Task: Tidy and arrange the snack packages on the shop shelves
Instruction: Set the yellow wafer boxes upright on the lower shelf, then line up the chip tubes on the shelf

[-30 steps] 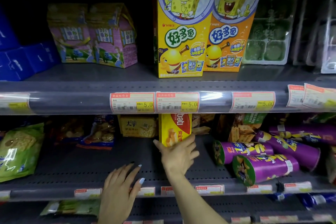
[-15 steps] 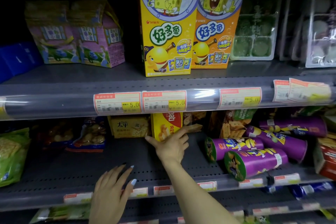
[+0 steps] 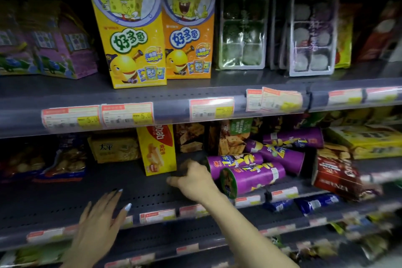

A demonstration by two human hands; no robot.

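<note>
On the middle grey metal shelf (image 3: 130,183), the tall yellow cardboard biscuit box with a red oval label (image 3: 157,150) stands upright, its front face squared to the aisle. A second ago the right hand (image 3: 193,178) was pressed against the lower part of that box; now it has come off it and sits just to the box's right, blurred by movement, between the box and the purple cylindrical crisp tubes (image 3: 254,172) that lie on their sides in a loose heap. Its fingers look loosely curled and appear to hold nothing, though the blur makes the exact pose hard to read. The left hand (image 3: 102,222) stays where it was, flat and spread on the front of the same shelf, gripping nothing, fingers straight.

The view has also swung rightward, bringing into sight a red snack packet (image 3: 339,177) leaning over the shelf edge at the far right.

My reading is that the yellow box is now placed and released, so that piece of tidying is done. The hand's drift toward the purple tubes suggests they are the next concern: they are piled at angles rather than lined up, and being round they may roll forward if nudged carelessly. The tilted red packet also looks due for straightening.
</note>
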